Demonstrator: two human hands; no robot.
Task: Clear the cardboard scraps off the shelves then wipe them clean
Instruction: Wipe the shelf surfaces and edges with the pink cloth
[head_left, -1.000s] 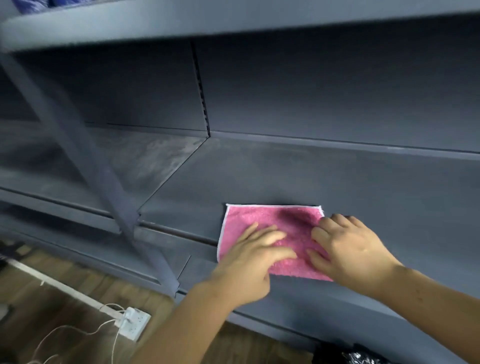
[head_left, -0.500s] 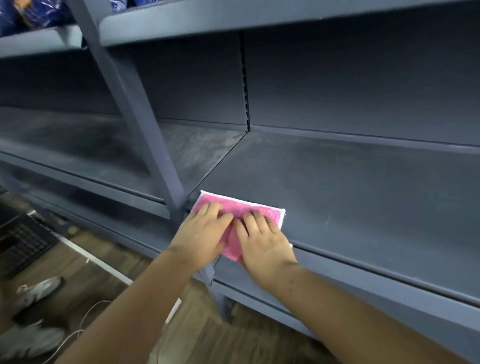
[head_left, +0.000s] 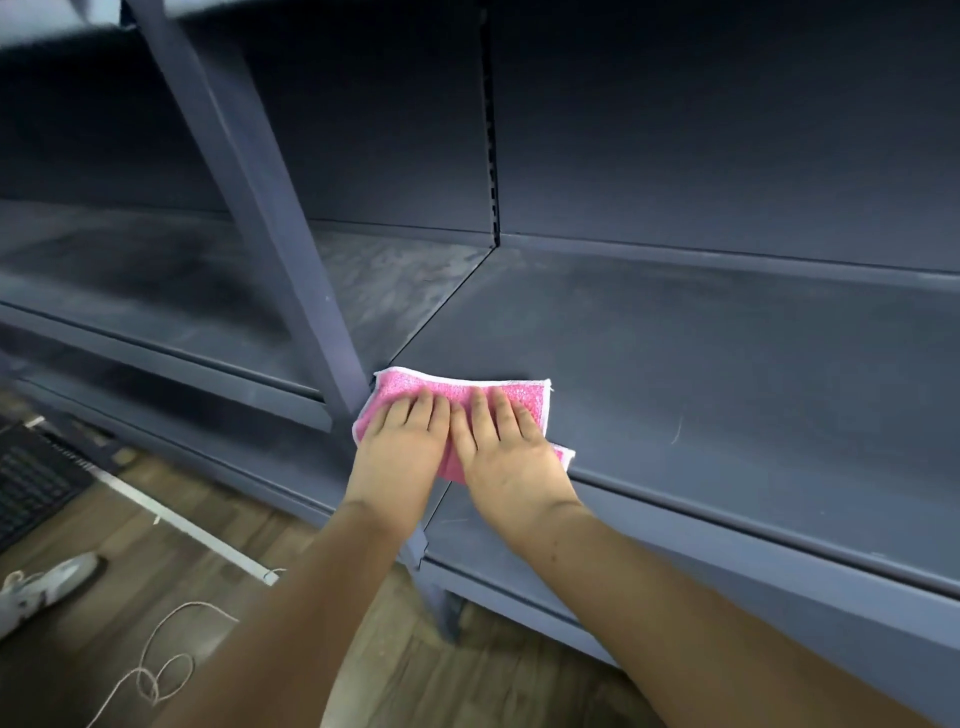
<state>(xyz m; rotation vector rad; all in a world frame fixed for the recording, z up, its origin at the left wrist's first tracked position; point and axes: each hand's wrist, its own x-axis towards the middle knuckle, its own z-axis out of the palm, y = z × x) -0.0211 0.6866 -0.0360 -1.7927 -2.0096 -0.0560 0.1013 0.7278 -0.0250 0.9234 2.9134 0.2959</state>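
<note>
Pink cloth (head_left: 399, 387) | under left hand (head_left: 402, 449); right hand (head_left: 506, 454) | middle hidden

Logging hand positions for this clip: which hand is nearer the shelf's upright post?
Left. The left hand presses the pink cloth right beside the upright post; the right hand presses the cloth's half farther from it.

Cloth at shelf front corner, centre frame, both hands on it.
Cloth (head_left: 457, 394) lies on the shelf (head_left: 701, 374) at its front left corner, touching the upright post (head_left: 270, 208) on its left, near edge at the shelf lip. Left hand (head_left: 402, 454) and right hand (head_left: 506, 457) rest flat on it, side by side, touching. Second shelf bay (head_left: 156, 291) sits left of the post. Lower left, on the floor (head_left: 171, 551): mat (head_left: 31, 478), shoe (head_left: 47, 582) below it, cord (head_left: 156, 667) right of the shoe.
</note>
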